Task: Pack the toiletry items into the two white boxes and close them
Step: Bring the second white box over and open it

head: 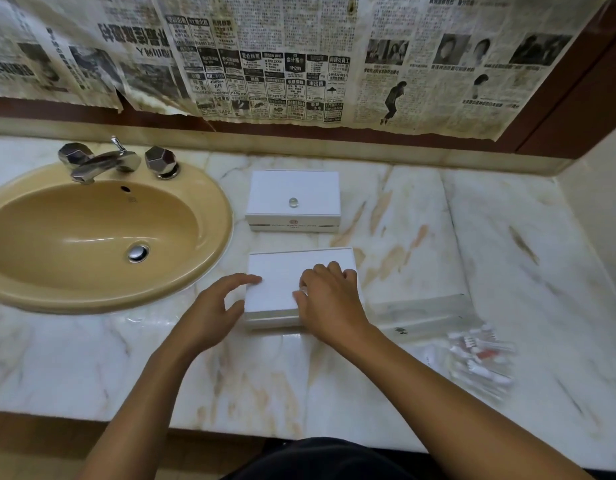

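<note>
Two white boxes stand shut on the marble counter. The far box (292, 188) has a small clear knob (292, 201) in the middle of its lid. My hands are at the near box (278, 292). My right hand (329, 299) lies over the lid with curled fingers, which pinch the knob at the lid's middle; the knob is almost wholly hidden. My left hand (216, 306) has relaxed fingers, and its fingertips touch the lid's left edge. A blurred heap of toiletry items in clear wrappers (479, 362) lies on the counter to the right.
A tan basin (202, 265) with a chrome tap (102, 161) fills the left of the counter. Flat clear plastic packets (424, 313) lie just right of the near box. Newspaper covers the wall behind. A side wall (597, 202) bounds the counter on the right.
</note>
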`<state>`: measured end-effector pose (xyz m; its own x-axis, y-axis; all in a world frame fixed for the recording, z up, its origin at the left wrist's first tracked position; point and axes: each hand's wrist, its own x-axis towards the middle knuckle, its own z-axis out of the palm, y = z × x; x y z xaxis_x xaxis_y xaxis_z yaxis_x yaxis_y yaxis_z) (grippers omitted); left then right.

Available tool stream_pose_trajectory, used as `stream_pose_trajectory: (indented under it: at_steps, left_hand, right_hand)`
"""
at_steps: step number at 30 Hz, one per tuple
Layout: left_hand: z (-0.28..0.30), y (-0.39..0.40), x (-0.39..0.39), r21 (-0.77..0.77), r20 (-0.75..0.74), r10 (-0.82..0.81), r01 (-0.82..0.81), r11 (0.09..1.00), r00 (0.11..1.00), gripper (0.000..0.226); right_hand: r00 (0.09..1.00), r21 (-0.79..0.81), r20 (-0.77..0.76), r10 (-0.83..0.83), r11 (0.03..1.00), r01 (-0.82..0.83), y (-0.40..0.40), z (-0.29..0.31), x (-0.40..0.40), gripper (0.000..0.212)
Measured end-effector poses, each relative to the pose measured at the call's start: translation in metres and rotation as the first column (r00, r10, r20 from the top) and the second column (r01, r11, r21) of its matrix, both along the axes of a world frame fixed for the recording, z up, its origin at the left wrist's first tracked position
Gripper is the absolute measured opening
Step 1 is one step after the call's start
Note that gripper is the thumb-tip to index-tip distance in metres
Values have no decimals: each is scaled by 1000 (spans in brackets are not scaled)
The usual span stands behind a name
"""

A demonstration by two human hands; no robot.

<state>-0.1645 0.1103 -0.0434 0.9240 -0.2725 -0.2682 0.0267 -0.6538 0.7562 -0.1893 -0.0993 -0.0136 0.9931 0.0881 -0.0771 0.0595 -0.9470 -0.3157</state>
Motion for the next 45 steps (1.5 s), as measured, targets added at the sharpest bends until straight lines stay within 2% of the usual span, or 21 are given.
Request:
stream_pose_trajectory:
  at_steps: [6, 10, 15, 18, 21, 27, 31, 40, 45]
  left_hand:
    - [11, 7, 24, -77, 59, -28, 32, 997, 998, 30]
    - [18, -9, 33, -162, 139, 118, -94, 982, 983, 21]
    - [7, -32, 43, -211, 123, 321, -291, 933, 939, 24]
    - [-4, -40, 46, -247, 88, 389, -359, 900, 917, 19]
    - [-13, -48, 45, -238, 123, 423, -387, 891, 898, 22]
    - [-24, -53, 46, -178, 142, 427, -401, 899, 893, 18]
    - [-26, -49, 49, -183, 130, 429, -404, 896, 894, 18]
    - [-26, -53, 46, -179, 147, 420, -394, 902, 895, 21]
    - [-27, -54, 46, -197, 149, 431, -401, 895, 890, 19]
  right_hand:
    - [995, 60, 85, -59, 997, 54, -3, 20, 16, 27]
    - [940, 221, 299, -163, 970, 98, -9, 35, 17, 25]
    - [914, 276, 356, -194, 956, 95, -18, 46, 2, 19]
    - [957, 261, 239, -164, 960, 100, -26, 40, -6, 20]
    - [990, 200, 70, -119, 974, 103, -37, 34, -11, 25]
    - [986, 125, -122, -116, 984, 131, -61, 24, -25, 31]
    - [968, -1, -235, -92, 996, 94, -76, 16, -39, 38]
    - [894, -185, -447, -41, 982, -47, -101, -2, -75, 78]
    - [837, -210, -543, -69, 976, -55, -108, -23, -88, 100]
